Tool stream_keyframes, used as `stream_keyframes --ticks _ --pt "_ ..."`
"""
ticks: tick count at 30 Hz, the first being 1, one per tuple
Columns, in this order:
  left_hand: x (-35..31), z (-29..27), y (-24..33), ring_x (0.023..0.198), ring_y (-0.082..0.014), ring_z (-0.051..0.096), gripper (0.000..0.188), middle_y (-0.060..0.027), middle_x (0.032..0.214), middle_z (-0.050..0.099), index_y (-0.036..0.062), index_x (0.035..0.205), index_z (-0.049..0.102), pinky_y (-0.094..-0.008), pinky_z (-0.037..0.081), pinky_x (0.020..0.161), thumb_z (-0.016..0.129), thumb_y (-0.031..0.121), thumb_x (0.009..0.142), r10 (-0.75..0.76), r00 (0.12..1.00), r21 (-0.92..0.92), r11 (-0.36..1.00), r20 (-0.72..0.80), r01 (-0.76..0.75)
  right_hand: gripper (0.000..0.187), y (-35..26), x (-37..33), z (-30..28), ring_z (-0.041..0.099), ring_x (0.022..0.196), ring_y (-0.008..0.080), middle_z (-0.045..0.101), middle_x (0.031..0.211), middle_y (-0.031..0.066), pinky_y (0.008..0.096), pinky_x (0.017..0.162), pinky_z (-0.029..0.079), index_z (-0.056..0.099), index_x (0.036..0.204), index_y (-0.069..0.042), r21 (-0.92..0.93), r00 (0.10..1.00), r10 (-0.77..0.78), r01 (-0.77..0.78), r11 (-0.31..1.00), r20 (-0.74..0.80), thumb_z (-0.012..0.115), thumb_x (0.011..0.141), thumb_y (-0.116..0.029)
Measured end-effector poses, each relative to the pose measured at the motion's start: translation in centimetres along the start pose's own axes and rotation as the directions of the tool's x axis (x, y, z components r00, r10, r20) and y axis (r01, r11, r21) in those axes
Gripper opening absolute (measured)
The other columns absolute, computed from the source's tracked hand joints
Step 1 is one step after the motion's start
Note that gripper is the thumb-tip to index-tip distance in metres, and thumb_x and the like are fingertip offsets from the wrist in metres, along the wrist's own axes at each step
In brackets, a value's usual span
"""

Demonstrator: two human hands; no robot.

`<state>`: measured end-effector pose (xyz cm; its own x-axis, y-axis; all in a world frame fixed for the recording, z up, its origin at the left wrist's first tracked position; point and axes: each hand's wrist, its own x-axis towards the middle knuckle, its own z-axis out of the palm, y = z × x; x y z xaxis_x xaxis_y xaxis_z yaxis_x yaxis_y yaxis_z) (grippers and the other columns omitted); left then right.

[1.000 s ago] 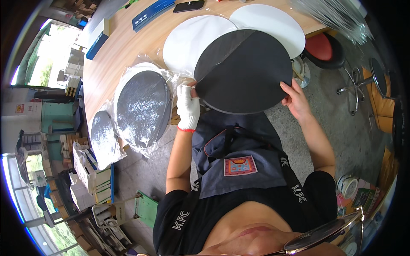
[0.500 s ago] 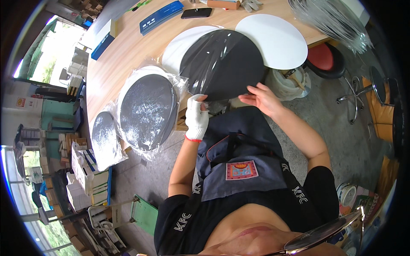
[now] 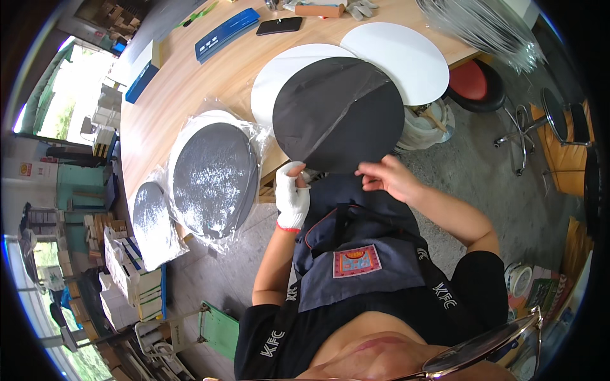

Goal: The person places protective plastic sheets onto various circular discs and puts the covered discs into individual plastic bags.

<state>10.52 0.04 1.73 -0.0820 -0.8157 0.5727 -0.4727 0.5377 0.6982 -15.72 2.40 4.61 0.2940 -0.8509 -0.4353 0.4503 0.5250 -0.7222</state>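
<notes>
A large black disc (image 3: 340,111) with a clear plastic film over it lies partly on white discs, its near edge reaching past the table toward me. A diagonal crease runs across the film. My left hand (image 3: 292,197), in a white glove with a red cuff and bare fingertips, is closed on the disc's near left edge. My bare right hand (image 3: 391,180) is at the near right edge, thumb and forefinger pinched together; what lies between them is too small to make out. One white disc (image 3: 262,89) shows behind the black one, another white disc (image 3: 400,60) farther right.
Left of my hands lie film-wrapped dark discs (image 3: 213,178) and a smaller wrapped stack (image 3: 150,213). A phone (image 3: 279,26), blue boxes (image 3: 227,34) and gloves (image 3: 362,9) occupy the far table. A lined bin (image 3: 429,130) and a red-black stool (image 3: 473,86) stand at right.
The black disc has come nearer to me, and its film reflections have shrunk to a crease. My right fingers have gone from spread to pinched. My left hand keeps to the near left edge.
</notes>
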Motion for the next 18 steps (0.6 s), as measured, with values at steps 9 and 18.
stream_keyframes --ticks 9,18 --pt "0.6 0.0 0.7 0.076 -0.0194 0.06 0.026 -0.012 0.102 0.061 0.0034 0.106 0.063 -0.0291 0.049 0.066 0.055 -0.013 0.087 0.193 0.98 0.075 0.978 0.045 -0.196 0.015 0.5 5.7 4.0 0.069 0.094 0.0339 0.063 0.11 0.0259 0.0449 0.086 0.058 0.045 0.099 -0.004 0.263 0.992 -0.003 -0.031 0.964 0.128 0.056 0.098 -0.015" --pt "-2.1 -0.6 0.4 0.073 -0.0161 0.062 0.026 -0.0127 0.105 0.061 0.0031 0.108 0.062 -0.0272 0.05 0.062 0.057 -0.011 0.087 0.186 0.956 -0.05 0.982 0.226 -0.18 0.015 -0.2 8.7 5.6 0.066 0.105 0.0362 0.062 0.117 0.0295 0.0417 0.089 0.057 0.046 0.091 -0.002 0.31 0.988 -0.08 0.036 0.95 0.13 0.043 0.102 -0.012"
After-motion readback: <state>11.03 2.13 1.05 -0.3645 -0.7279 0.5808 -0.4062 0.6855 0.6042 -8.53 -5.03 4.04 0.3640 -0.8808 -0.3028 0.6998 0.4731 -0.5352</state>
